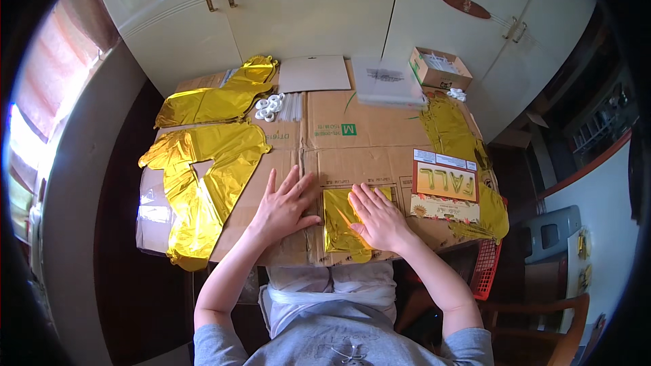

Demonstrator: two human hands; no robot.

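Observation:
My right hand [381,221] lies flat with fingers stretched over a folded gold foil balloon [337,232], pressing it against the cardboard. The fold makes a small rectangle, with a loose bit sticking out at its near edge. My left hand [282,206] rests on the cardboard sheet [288,156] just left of the foil, fingers spread and nothing in them. To the left lie flat, unfolded gold foil balloons, one closer [227,176] and one farther back [203,105]. More gold foil balloons [447,122] spread along the right side, partly under a printed red and cream card [444,186].
At the back are white ribbon rolls [269,106], clear straws [291,106], a grey-white card [313,73], clear plastic bags [386,83] and a small carton [439,70]. White cabinets [312,17] stand behind. A red basket [485,270] and wooden chair [542,308] are at the right.

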